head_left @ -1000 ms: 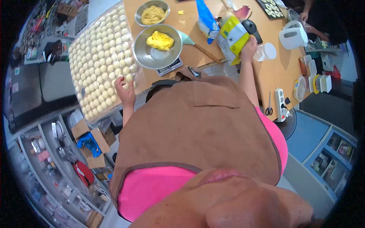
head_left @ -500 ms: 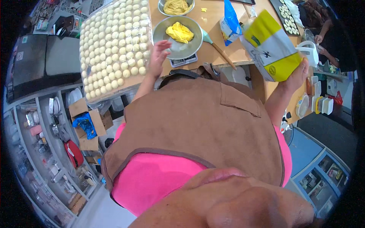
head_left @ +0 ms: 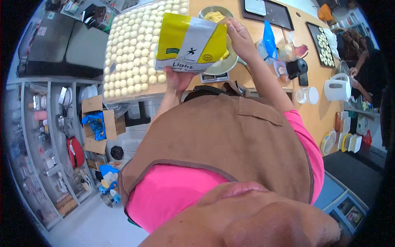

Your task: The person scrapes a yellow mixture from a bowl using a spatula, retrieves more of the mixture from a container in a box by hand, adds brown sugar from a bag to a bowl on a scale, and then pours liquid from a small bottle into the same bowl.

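Note:
A yellow-green and white pouch (head_left: 191, 45) is held up in front of me, tilted, above the table. My right hand (head_left: 242, 41) grips its upper right corner, fingers closed. My left hand (head_left: 180, 79) has hold of its lower left edge from beneath; the pouch covers part of those fingers. Behind the pouch, a metal bowl (head_left: 231, 65) stands on a kitchen scale (head_left: 214, 77). Most of the bowl is hidden, with a bit of yellow stuff showing. Farther back, another metal bowl (head_left: 202, 13) holds a pale yellow mass.
Many round dough balls (head_left: 131, 57) lie in rows under clear plastic at left. A blue bag (head_left: 268, 43), a black-lidded container (head_left: 297, 68), clear jar (head_left: 307, 95) and white jug (head_left: 337, 87) stand at right. Beyond are dark trays (head_left: 321, 45) and another person's hands (head_left: 354, 78).
The pouch has moved left, from my right side to in front of the bowl, and turned. My left hand, which was open beside the bowl, has taken hold of it.

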`<action>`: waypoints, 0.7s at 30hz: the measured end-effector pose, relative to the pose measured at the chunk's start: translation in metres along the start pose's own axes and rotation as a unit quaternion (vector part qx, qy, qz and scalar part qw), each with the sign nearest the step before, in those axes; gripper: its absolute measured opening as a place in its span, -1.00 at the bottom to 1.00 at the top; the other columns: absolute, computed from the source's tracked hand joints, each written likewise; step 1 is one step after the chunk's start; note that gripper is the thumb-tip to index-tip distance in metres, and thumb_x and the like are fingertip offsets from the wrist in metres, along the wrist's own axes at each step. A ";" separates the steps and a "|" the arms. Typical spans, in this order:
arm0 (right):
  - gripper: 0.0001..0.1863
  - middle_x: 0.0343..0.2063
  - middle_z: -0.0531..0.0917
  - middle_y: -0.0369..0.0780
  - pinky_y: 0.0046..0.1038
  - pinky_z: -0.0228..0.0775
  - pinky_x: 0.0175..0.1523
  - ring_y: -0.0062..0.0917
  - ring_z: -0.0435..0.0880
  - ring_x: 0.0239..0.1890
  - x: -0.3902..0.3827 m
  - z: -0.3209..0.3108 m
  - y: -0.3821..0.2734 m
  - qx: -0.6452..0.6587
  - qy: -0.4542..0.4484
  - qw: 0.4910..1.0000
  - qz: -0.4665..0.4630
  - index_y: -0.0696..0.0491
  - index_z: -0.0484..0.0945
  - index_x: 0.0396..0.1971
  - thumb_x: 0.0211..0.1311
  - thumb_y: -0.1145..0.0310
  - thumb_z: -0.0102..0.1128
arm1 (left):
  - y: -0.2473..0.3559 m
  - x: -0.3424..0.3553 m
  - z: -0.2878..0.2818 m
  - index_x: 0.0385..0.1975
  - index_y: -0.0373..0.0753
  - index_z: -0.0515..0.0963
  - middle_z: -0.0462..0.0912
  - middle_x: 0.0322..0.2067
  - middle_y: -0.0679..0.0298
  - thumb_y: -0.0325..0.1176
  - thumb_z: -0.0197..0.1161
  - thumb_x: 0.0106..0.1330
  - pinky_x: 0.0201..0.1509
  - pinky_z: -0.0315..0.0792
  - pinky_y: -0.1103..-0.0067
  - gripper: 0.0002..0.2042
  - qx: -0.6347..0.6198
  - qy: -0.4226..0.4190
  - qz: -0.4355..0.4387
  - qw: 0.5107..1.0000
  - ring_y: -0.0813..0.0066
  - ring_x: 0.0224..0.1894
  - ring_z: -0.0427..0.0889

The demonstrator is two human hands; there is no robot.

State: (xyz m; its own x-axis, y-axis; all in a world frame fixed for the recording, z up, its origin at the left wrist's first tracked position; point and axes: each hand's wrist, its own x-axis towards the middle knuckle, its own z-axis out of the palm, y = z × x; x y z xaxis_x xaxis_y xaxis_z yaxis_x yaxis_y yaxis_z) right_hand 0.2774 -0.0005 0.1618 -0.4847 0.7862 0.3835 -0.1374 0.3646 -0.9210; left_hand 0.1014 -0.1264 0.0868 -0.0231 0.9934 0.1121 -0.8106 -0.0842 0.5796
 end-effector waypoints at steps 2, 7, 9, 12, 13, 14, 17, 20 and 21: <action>-0.76 -0.41 0.48 -0.29 -0.58 0.28 -0.18 -0.65 0.42 -0.32 0.008 0.001 0.002 -0.030 -0.006 1.000 -0.008 0.12 0.39 -0.32 0.29 0.24 -0.11 | 0.014 -0.005 -0.011 0.18 -0.03 0.11 0.22 0.15 0.24 0.33 0.28 -0.34 0.06 0.27 0.02 0.00 0.012 0.026 0.026 0.999 0.09 0.14 0.26; -0.80 -0.27 0.48 -0.28 -0.58 0.27 -0.07 -0.63 0.43 -0.21 0.004 0.005 0.015 -0.077 -0.041 0.995 -0.041 0.10 0.42 -0.19 0.17 0.44 0.01 | 0.043 -0.010 -0.048 0.15 0.00 0.18 0.28 0.12 0.30 0.26 0.32 -0.30 0.11 0.21 0.04 -0.08 0.017 0.073 0.081 0.994 0.16 0.16 0.23; -0.72 -0.21 0.50 -0.24 -0.56 0.28 -0.03 -0.61 0.45 -0.17 0.000 0.016 0.009 -0.119 -0.103 0.987 -0.019 0.10 0.44 -0.10 0.16 0.43 0.02 | 0.050 -0.009 -0.049 0.14 0.02 0.20 0.29 0.11 0.31 0.23 0.36 -0.32 0.12 0.23 0.11 -0.09 0.012 0.080 0.093 0.992 0.18 0.13 0.27; -0.70 -0.21 0.51 -0.24 -0.56 0.29 -0.05 -0.60 0.45 -0.16 -0.002 0.035 0.006 -0.076 -0.090 0.993 0.014 0.09 0.44 -0.07 0.17 0.42 0.02 | 0.051 -0.009 -0.050 0.14 0.00 0.19 0.29 0.10 0.30 0.24 0.36 -0.33 0.11 0.24 0.13 -0.07 0.027 0.088 0.082 0.992 0.20 0.13 0.27; -0.69 -0.24 0.52 -0.24 -0.59 0.31 -0.07 -0.62 0.47 -0.19 -0.001 0.040 0.000 -0.059 -0.075 0.995 0.020 0.14 0.43 -0.07 0.16 0.43 0.04 | 0.051 -0.008 -0.049 0.14 0.00 0.19 0.29 0.10 0.30 0.24 0.36 -0.33 0.11 0.24 0.13 -0.07 0.028 0.087 0.081 0.993 0.20 0.13 0.27; -0.69 -0.24 0.52 -0.24 -0.59 0.31 -0.07 -0.62 0.47 -0.19 0.000 0.045 0.005 -0.060 -0.073 0.995 0.021 0.14 0.43 -0.07 0.16 0.43 0.04 | 0.050 -0.008 -0.049 0.13 -0.02 0.19 0.30 0.10 0.30 0.24 0.36 -0.33 0.11 0.24 0.13 -0.07 0.043 0.093 0.079 0.992 0.20 0.13 0.27; -0.72 -0.38 0.56 -0.27 -0.62 0.34 -0.20 -0.66 0.50 -0.35 -0.002 0.052 0.021 0.041 0.039 0.998 0.026 0.16 0.49 -0.16 0.10 0.42 0.12 | 0.043 -0.002 -0.048 0.14 -0.04 0.18 0.30 0.09 0.29 0.23 0.37 -0.33 0.10 0.25 0.13 -0.06 0.058 0.101 0.087 0.989 0.20 0.12 0.28; -0.73 -0.46 0.56 -0.30 -0.65 0.33 -0.22 -0.69 0.48 -0.40 -0.003 0.049 0.023 0.040 0.062 0.995 0.064 0.17 0.50 -0.19 0.07 0.44 0.15 | 0.040 0.000 -0.055 0.14 -0.05 0.18 0.29 0.10 0.29 0.23 0.37 -0.32 0.10 0.26 0.13 -0.06 0.057 0.107 0.096 0.988 0.21 0.12 0.28; -0.74 -0.43 0.54 -0.30 -0.66 0.32 -0.22 -0.71 0.47 -0.39 -0.001 0.046 0.026 0.092 0.038 0.991 0.094 0.17 0.50 -0.20 0.07 0.44 0.15 | 0.039 0.001 -0.056 0.14 -0.05 0.18 0.29 0.10 0.29 0.22 0.37 -0.31 0.10 0.26 0.14 -0.07 0.057 0.107 0.093 0.988 0.21 0.12 0.28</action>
State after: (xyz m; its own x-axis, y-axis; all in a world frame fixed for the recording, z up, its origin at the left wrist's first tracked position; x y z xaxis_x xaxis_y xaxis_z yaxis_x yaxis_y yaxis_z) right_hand 0.2345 -0.0152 0.1346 -0.4511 0.8692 0.2022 -0.2098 0.1169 -0.9707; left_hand 0.0368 -0.1242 0.0648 -0.2984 0.9526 0.0586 -0.7099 -0.2626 0.6535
